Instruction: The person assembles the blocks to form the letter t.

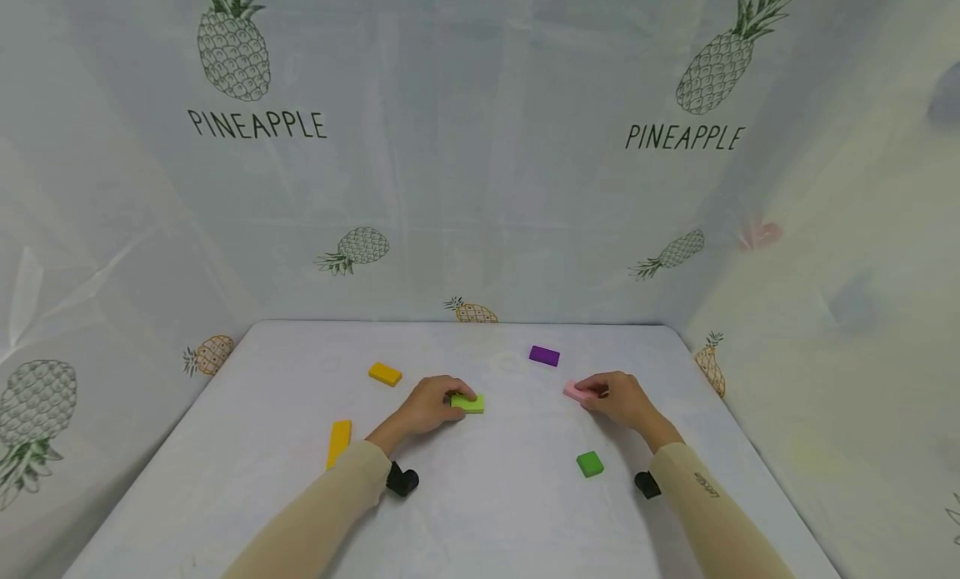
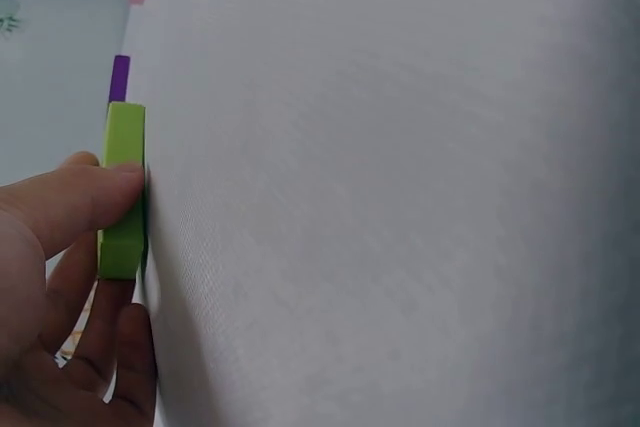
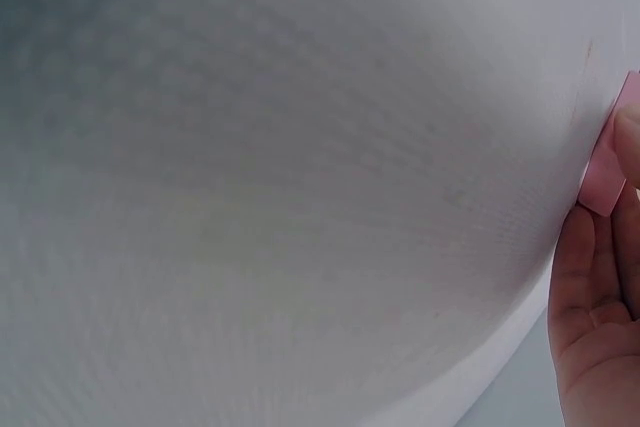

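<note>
My left hand [image 1: 435,404] pinches a lime-green rectangular block [image 1: 469,405] between thumb and fingers near the middle of the white table. In the left wrist view the thumb presses one long side of the lime-green block [image 2: 122,217], which lies close along the tabletop. To the right, my right hand [image 1: 619,400] pinches a pink block [image 1: 574,391] at its right end. The right wrist view catches only part of this pink block [image 3: 604,172], at the frame's edge, partly covered by the thumb.
Beyond the hands lie a purple block [image 1: 544,356] and a yellow-orange block [image 1: 385,374]. A longer yellow-orange block [image 1: 340,443] is partly behind the left sleeve. A green square block [image 1: 590,464] sits nearer, left of the right forearm. Pineapple-printed cloth [image 1: 480,171] surrounds the table [image 1: 487,512].
</note>
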{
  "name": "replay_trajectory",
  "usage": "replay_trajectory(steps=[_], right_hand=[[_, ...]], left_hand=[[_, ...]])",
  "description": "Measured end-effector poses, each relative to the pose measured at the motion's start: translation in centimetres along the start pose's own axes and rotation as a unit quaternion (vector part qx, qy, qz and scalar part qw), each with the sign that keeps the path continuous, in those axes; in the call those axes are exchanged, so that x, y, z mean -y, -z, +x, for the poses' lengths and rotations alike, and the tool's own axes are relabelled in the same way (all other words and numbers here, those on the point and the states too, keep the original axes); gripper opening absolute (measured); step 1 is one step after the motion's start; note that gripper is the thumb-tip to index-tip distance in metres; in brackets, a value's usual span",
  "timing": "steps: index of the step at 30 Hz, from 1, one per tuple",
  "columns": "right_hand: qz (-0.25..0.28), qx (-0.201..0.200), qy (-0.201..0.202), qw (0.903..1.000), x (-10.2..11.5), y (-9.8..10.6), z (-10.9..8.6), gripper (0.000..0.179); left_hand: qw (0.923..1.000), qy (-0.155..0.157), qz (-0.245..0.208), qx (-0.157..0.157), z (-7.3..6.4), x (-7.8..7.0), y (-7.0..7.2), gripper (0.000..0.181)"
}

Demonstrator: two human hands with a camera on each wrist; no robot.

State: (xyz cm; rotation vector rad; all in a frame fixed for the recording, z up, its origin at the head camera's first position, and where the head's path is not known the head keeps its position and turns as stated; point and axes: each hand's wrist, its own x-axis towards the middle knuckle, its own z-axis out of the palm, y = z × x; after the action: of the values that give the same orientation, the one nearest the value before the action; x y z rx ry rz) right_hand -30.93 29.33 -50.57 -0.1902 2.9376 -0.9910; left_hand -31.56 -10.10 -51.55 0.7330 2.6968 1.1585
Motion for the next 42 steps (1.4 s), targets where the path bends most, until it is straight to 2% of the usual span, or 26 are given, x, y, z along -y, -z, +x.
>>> replay_trajectory(steps=[20, 33, 42], right_hand=[[-0.01, 0.0, 0.014, 0.9999, 0.42, -0.08, -0.04, 0.031], [-0.012, -0.006, 0.024, 0.9996, 0.12, -0.19, 0.08, 0.03], [-0.023, -0.016, 0.054, 0.9981, 0.3, -0.26, 0.12, 0.028]], left_hand=[[0.9999, 0.008, -0.003, 0.01, 0.11, 0.61, -0.05, 0.026], [0.9998, 0.016, -0.004, 0.01, 0.16, 0.31, -0.24, 0.026], [0.9998, 0.016, -0.004, 0.01, 0.07, 0.16, -0.04, 0.026]])
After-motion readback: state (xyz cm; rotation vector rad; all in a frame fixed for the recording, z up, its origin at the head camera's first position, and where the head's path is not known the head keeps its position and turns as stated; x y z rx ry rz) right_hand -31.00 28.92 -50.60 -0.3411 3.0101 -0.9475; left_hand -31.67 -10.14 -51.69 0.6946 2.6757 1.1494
